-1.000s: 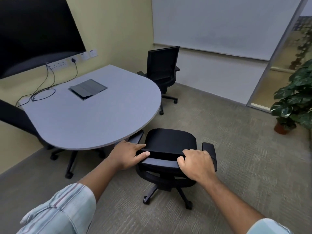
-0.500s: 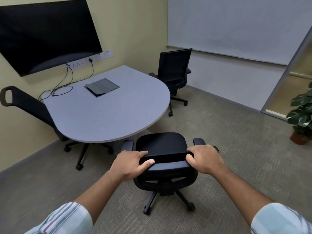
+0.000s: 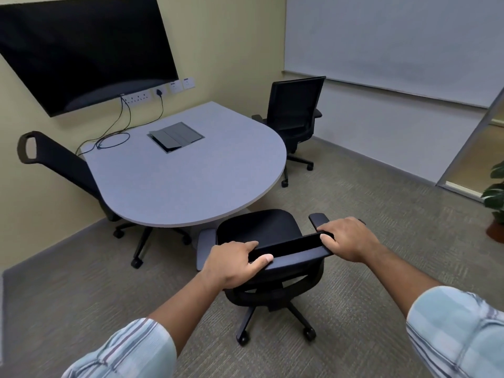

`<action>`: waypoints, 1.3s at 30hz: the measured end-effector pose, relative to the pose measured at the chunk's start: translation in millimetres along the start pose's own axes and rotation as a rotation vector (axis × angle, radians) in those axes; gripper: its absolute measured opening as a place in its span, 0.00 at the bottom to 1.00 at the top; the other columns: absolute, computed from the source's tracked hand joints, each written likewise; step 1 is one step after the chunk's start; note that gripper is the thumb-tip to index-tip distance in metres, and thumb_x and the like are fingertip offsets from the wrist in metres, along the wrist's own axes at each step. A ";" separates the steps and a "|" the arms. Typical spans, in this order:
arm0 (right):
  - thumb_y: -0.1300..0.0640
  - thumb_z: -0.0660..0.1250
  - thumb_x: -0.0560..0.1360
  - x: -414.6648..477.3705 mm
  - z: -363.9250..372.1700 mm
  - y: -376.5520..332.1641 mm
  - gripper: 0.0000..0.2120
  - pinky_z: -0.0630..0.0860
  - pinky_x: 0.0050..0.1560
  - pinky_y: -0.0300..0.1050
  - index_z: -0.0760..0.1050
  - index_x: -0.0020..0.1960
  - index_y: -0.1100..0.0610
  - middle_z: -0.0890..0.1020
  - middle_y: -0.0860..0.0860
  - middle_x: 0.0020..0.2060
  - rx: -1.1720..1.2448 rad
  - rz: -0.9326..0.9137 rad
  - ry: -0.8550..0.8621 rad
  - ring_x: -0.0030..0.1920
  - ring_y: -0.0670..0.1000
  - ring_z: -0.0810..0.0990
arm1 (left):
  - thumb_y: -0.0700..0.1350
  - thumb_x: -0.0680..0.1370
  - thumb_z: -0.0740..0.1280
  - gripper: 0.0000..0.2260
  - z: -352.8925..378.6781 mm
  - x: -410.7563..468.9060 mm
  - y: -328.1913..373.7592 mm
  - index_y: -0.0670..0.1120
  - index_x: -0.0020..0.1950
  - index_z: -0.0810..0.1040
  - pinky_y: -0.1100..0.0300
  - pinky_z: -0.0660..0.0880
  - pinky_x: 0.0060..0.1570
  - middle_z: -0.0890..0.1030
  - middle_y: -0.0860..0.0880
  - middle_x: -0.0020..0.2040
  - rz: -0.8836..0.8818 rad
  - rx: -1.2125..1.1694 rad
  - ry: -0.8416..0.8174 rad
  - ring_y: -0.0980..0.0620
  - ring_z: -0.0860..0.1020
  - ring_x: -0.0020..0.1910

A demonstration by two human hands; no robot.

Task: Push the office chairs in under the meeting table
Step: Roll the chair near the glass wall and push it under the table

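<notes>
Office chair nearest the person [image 3: 261, 236] stands at the rounded end of the meeting table [image 3: 191, 184], seat facing the table edge; a second earlier it sat skewed, with its seat angled off to the right of the table; it now lines up squarely with the curved edge, and the front of the seat lies just beside, perhaps slightly under, the tabletop rim (the wide-angle view makes the overlap hard to judge); the left armrest [image 3: 204, 248] is close to the table base

Left hand [image 3: 231, 261] grips the left end of the backrest top rail [image 3: 289, 253]; fingers curled over the front, thumb pressed along the rear face; right hand [image 3: 347, 238] grips the right end of the same rail, fingers wrapped and closed together over it; both arms are extended further than before

Judgement: the realignment step appears complete; what remains for this chair is a straight push so the seat passes under the top; the armrests may meet the table edge if they ride too high

Two other chairs are present: the far chair [image 3: 294, 118] stands beside the table's right edge, seat largely outside it; the left chair [image 3: 62, 165] stands at the left side, backrest leaning away from the table; both probably need pushing in
</notes>
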State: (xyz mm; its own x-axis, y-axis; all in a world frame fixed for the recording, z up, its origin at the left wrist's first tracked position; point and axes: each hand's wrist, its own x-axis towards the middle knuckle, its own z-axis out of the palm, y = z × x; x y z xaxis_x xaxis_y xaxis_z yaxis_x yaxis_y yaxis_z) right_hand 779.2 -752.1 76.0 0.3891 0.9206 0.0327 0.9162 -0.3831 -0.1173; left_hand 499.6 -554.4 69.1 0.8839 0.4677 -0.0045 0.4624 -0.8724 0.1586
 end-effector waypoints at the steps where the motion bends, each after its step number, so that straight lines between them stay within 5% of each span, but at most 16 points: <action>1: 0.43 0.51 0.79 5.2 0.3 2.6 0.25 0.77 0.56 0.55 0.85 0.55 0.52 0.88 0.49 0.47 0.002 -0.007 0.016 0.50 0.54 0.85 | 0.82 0.77 0.40 0.46 0.3 2.3 -1.5 0.56 0.81 0.72 0.48 0.80 0.56 0.85 0.54 0.66 -0.001 0.001 0.004 0.49 0.82 0.66; 11: 0.39 0.51 0.80 60.7 8.2 13.9 0.28 0.79 0.57 0.56 0.86 0.58 0.52 0.89 0.50 0.50 -0.027 -0.085 0.045 0.50 0.53 0.86 | 0.80 0.78 0.43 0.42 -2.3 24.3 -17.8 0.52 0.68 0.80 0.46 0.83 0.51 0.87 0.52 0.53 -0.076 -0.005 0.029 0.49 0.84 0.51; 17: 0.37 0.51 0.79 78.8 7.1 41.8 0.30 0.75 0.59 0.53 0.86 0.59 0.52 0.89 0.48 0.51 -0.066 -0.111 0.025 0.53 0.53 0.85 | 0.78 0.80 0.46 0.33 0.5 31.0 7.9 0.52 0.50 0.77 0.46 0.80 0.46 0.81 0.52 0.40 -0.116 -0.004 0.048 0.46 0.80 0.40; 21: 0.36 0.47 0.80 84.9 4.6 57.0 0.33 0.70 0.71 0.56 0.86 0.60 0.52 0.88 0.49 0.55 -0.101 -0.071 0.002 0.59 0.53 0.84 | 0.78 0.78 0.45 0.34 5.4 33.8 26.9 0.51 0.49 0.74 0.47 0.79 0.46 0.80 0.51 0.42 -0.133 -0.016 0.068 0.45 0.80 0.41; 27: 0.33 0.48 0.82 98.9 5.7 60.4 0.33 0.73 0.65 0.55 0.86 0.57 0.49 0.88 0.46 0.51 -0.058 -0.114 0.022 0.53 0.52 0.85 | 0.77 0.79 0.46 0.32 3.7 39.1 22.9 0.51 0.47 0.73 0.48 0.77 0.44 0.79 0.52 0.40 -0.169 -0.023 0.092 0.47 0.79 0.39; 34: 0.32 0.48 0.81 111.2 4.1 83.4 0.34 0.70 0.73 0.54 0.85 0.63 0.50 0.88 0.45 0.57 -0.033 -0.168 0.002 0.59 0.48 0.83 | 0.78 0.79 0.47 0.30 12.6 44.8 50.8 0.53 0.42 0.69 0.51 0.67 0.33 0.74 0.54 0.33 -0.251 -0.026 0.154 0.53 0.73 0.33; 39: 0.31 0.48 0.81 128.6 1.8 82.2 0.35 0.70 0.73 0.55 0.86 0.63 0.51 0.88 0.47 0.56 -0.038 -0.232 0.017 0.59 0.50 0.84 | 0.78 0.79 0.45 0.37 19.1 51.8 50.1 0.52 0.56 0.81 0.50 0.78 0.41 0.83 0.54 0.42 -0.318 0.009 0.146 0.52 0.82 0.42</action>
State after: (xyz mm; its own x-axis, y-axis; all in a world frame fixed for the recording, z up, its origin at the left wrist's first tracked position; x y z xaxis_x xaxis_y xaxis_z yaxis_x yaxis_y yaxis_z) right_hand 904.4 -665.0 68.8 0.1687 0.9831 0.0716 0.9842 -0.1640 -0.0674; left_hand 569.9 -576.5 57.9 0.6763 0.7311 0.0895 0.7143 -0.6807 0.1630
